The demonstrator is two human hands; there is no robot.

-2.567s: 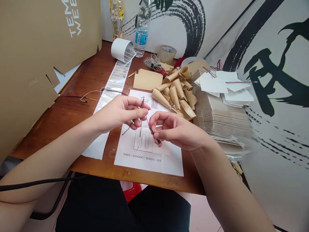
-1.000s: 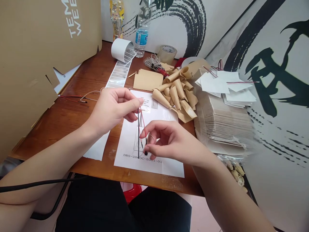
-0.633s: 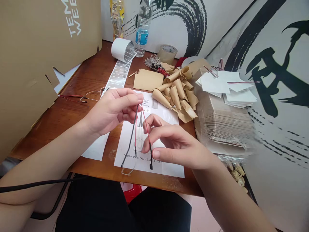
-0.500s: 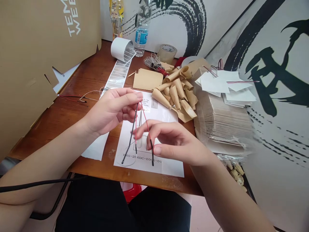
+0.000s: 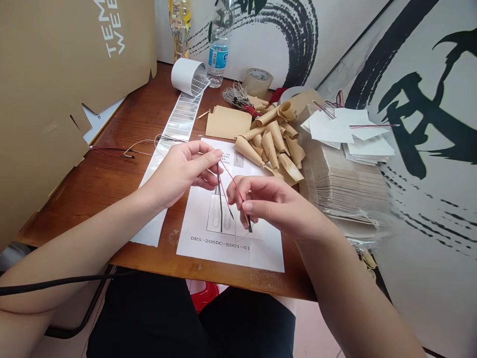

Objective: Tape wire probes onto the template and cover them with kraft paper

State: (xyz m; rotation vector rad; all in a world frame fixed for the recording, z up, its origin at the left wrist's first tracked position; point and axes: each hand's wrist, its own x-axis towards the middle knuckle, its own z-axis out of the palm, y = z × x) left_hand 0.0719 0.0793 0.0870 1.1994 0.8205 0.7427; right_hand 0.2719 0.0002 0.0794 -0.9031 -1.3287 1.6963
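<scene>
My left hand (image 5: 190,171) pinches the upper end of a small set of thin wires (image 5: 219,199), red with black-sleeved lengths, which hang down from its fingertips. To its right, my right hand (image 5: 264,199) has thumb and fingers closed on one red wire near its black end (image 5: 249,227). That wire slants from one hand to the other. Both hands are above a printed white sheet (image 5: 231,251) marked DRS-206DC-E001-01, with an outline drawing on it. The wires' top ends are hidden in the left fingers.
A label roll (image 5: 186,77) trails its strip across the table. Kraft paper rolls (image 5: 274,144), flat kraft pieces (image 5: 228,123) and a wire bundle (image 5: 242,99) lie behind the sheet. A bagged stack of cards (image 5: 346,189) stands right; a large cardboard box (image 5: 74,64) stands left. Loose wires (image 5: 126,151) lie beside it.
My right hand has gone from loose, spread fingers to closing on one wire's black end, drawing it to the right. My left hand has shifted slightly right and down.
</scene>
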